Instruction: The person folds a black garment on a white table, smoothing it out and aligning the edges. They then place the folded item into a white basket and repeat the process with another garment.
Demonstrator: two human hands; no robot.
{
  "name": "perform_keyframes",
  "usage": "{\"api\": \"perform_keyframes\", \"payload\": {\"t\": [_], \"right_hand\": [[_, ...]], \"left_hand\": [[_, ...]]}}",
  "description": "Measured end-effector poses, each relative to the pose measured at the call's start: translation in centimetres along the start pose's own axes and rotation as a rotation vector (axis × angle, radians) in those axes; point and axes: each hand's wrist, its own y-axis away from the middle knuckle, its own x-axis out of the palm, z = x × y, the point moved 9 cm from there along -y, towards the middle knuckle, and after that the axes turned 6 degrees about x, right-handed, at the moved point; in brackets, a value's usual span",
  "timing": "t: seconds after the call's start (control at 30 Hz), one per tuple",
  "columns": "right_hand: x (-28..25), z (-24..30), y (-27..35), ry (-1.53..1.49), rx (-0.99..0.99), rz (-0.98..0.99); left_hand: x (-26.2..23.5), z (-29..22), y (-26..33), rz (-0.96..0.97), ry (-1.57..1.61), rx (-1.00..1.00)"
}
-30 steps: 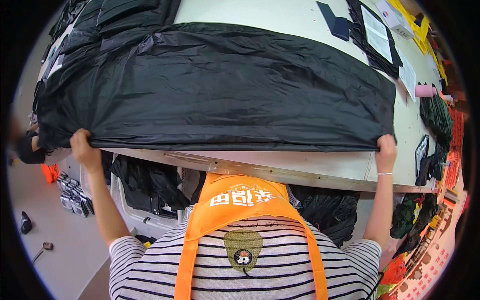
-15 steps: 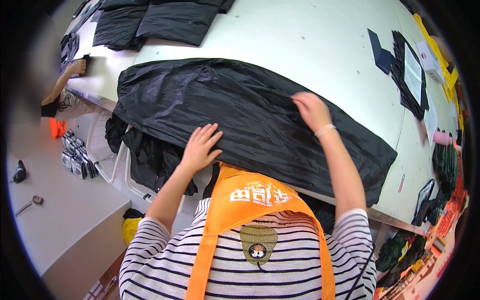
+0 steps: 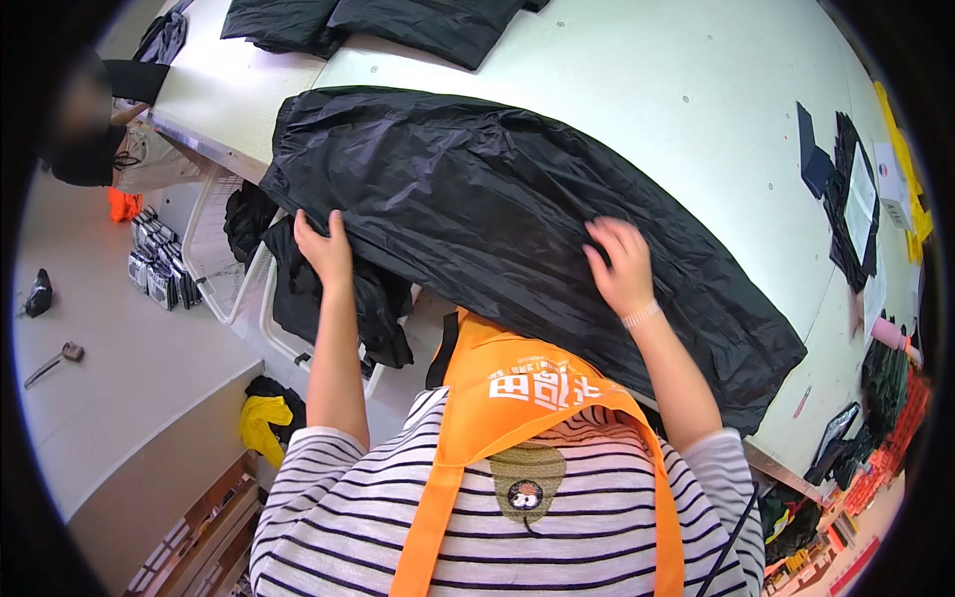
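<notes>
A long black garment (image 3: 468,189) of thin, shiny, creased fabric, apparently a pair of trousers laid lengthwise, spreads across the near side of the table. Its left end is gathered, as with elastic. At the near edge by that end, my left hand (image 3: 326,249) has its thumb and fingers apart, fingertips at the cloth. My right hand (image 3: 624,264), with a pale band at the wrist, is over the middle of the fabric. Its fingers are loosely bent, thumb apart, slightly blurred, with no cloth visibly pinched.
Folded black garments (image 3: 428,25) lie at the table's far edge. White baskets (image 3: 234,284) with black cloth stand below on the left. A person (image 3: 129,129) is at the far left. Papers (image 3: 860,204) and a white box (image 3: 892,184) lie right, near a pink roll (image 3: 888,333).
My left hand has moved left along the garment's near edge, from flat on the cloth. My right hand has come down nearer to me. The view has shifted.
</notes>
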Motion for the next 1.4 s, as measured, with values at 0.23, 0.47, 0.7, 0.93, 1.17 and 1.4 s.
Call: {"api": "perform_keyframes", "payload": {"t": [0.23,0.47,0.7,0.93,1.17,1.4], "right_hand": [[-9.3,-9.2,20.1,0.325,0.608,-0.118],[-18.0,-16.3,17.7,0.55,0.514,-0.273],[-17.7,-21.7,20.3,0.523,0.603,0.099],[-28.1,-27.0,30.6,0.571,0.988,-0.424],[-30.0,-34.7,38.8,0.323,1.426,-0.362],[-30.5,-41.4,44.5,0.043,1.402,-0.43]], "left_hand": [[1.2,-10.7,-5.0,0.042,-0.065,0.435],[11.9,-30.8,4.1,0.759,0.26,0.959],[15.1,-34.1,6.7,1.02,0.141,1.198],[12.9,-34.0,5.7,0.969,0.15,1.118],[13.1,-34.0,5.9,1.003,0.006,1.051],[16.0,-33.2,5.4,1.12,-0.291,1.011]]}}
